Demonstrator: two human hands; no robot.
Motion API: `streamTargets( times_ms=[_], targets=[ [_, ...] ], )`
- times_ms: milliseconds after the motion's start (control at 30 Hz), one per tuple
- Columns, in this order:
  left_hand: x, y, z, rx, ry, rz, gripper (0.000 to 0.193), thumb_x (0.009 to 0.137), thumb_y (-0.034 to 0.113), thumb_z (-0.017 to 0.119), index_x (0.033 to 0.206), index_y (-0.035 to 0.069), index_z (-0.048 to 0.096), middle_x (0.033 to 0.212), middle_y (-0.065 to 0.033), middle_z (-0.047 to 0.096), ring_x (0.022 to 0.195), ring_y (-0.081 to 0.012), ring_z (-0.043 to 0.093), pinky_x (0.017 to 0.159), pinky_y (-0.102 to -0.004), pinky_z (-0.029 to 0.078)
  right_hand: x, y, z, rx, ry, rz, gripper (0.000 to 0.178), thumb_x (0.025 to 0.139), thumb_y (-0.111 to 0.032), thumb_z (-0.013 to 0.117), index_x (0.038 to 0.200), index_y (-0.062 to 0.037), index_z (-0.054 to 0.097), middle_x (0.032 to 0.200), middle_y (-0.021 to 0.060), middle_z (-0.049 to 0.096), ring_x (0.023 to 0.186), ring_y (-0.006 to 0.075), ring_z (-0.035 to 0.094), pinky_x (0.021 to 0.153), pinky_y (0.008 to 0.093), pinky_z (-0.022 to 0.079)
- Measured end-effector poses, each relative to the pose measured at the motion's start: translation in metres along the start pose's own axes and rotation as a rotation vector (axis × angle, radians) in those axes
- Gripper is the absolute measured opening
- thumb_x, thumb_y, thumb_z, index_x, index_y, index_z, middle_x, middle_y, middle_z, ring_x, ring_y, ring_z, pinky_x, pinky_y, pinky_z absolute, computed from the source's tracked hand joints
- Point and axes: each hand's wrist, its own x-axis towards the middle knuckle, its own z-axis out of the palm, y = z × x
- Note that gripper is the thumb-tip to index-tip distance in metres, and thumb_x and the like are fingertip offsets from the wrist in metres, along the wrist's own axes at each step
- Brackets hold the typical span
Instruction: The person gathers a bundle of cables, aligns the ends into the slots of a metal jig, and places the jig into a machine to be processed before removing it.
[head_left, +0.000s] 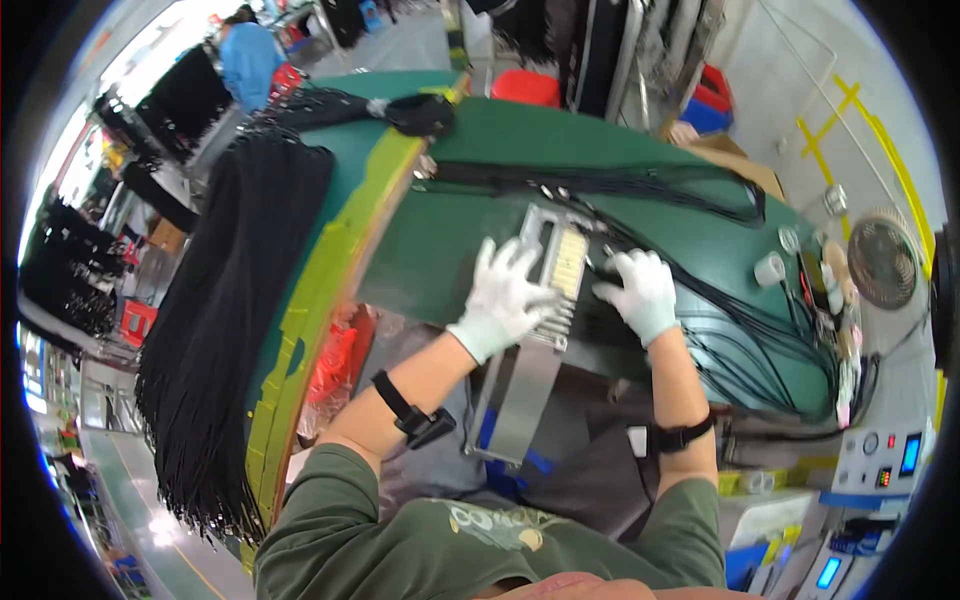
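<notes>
A long silver metal fixture (522, 405) lies on the green table and juts past its near edge toward me. Set into its upper part is a row of cream-coloured pieces (569, 265), with metal slots below them. My left hand (503, 302), in a white glove, is at the fixture's left side with fingers spread and the thumb reaching over the slots. On the other side, my gloved right hand (643, 297) hovers close to the black cables (690, 283), thumb and fingers apart. Whether its fingertips touch a cable end is too small to tell.
A thick bundle of black cables (235, 270) hangs over the yellow-green ledge (345, 260) on the left. More black cables (640, 183) run along the far side of the table (590, 135). At right are a white cup (769, 269), a round fan (882, 260) and a control box (878, 460).
</notes>
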Motion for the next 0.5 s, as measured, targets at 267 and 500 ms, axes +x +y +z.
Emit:
streamTargets(
  times_ms=[267,500],
  targets=[
    [-0.004,0.007,0.012,-0.240,0.267,-0.086,0.021,0.077,0.035,0.076,0.090,0.019,0.076,0.130,-0.0130,0.062,0.129,-0.0363,0.049,0.113,-0.0574,0.027,0.002,-0.021,-0.005,0.156,0.069,-0.141,0.016,0.073,-0.017,0.077,0.084,-0.0102,0.068,0.083,0.0065,0.065,0.086,0.0309,0.059,0.074,0.0429,0.046],
    [-0.003,0.005,0.004,-0.380,0.355,0.001,0.018,0.075,0.023,0.080,0.086,0.013,0.072,0.123,-0.0083,0.066,0.127,-0.0332,0.050,0.113,-0.0481,0.030,0.004,-0.050,-0.010,0.384,0.018,-0.236,0.019,0.074,-0.020,0.077,0.090,-0.0104,0.071,0.082,0.0106,0.067,0.083,0.0323,0.062,0.073,0.0433,0.047]
  ],
)
